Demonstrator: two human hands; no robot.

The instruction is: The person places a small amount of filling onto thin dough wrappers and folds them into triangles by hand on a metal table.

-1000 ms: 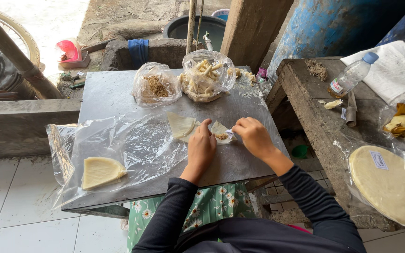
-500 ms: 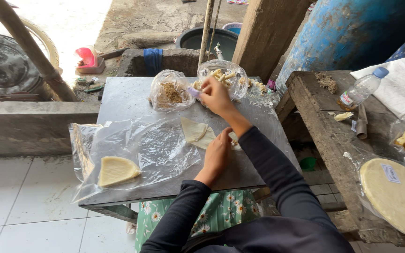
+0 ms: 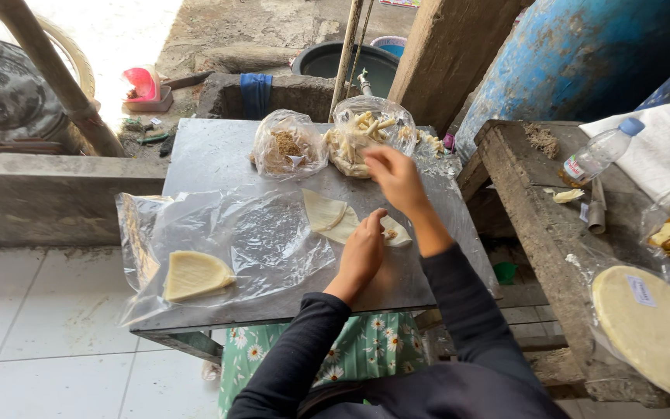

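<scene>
While the left hand (image 3: 362, 252) presses down flat on the edge of a pale wrapper sheet (image 3: 333, 216) on the grey metal surface (image 3: 211, 159), the right hand (image 3: 395, 177) hangs in the air just in front of the clear bag of pale strips (image 3: 370, 132), fingers loosely curled; whether it has pinched up any filling cannot be told, since the fingertips are blurred. Beside that bag sits a 2nd clear bag of brown crumbly filling (image 3: 287, 147), both at the far side of the surface. Under the left hand's fingertips there is a small folded piece (image 3: 394, 233) with a dab of filling showing, touching the open wrapper. Judging by the layout, the work looks early to midway: 1 folded half-round wrapper (image 3: 195, 273) lies on the loose plastic sheet (image 3: 250, 240) at the near left, well apart from the hands, and the piece in hand appears only partly filled and not yet closed. Over on the right, on the rough wooden bench (image 3: 533, 206), a stack of round wrappers in plastic (image 3: 653, 330) waits, which suggests plenty is left, along with a plastic water bottle (image 3: 599, 154).
</scene>
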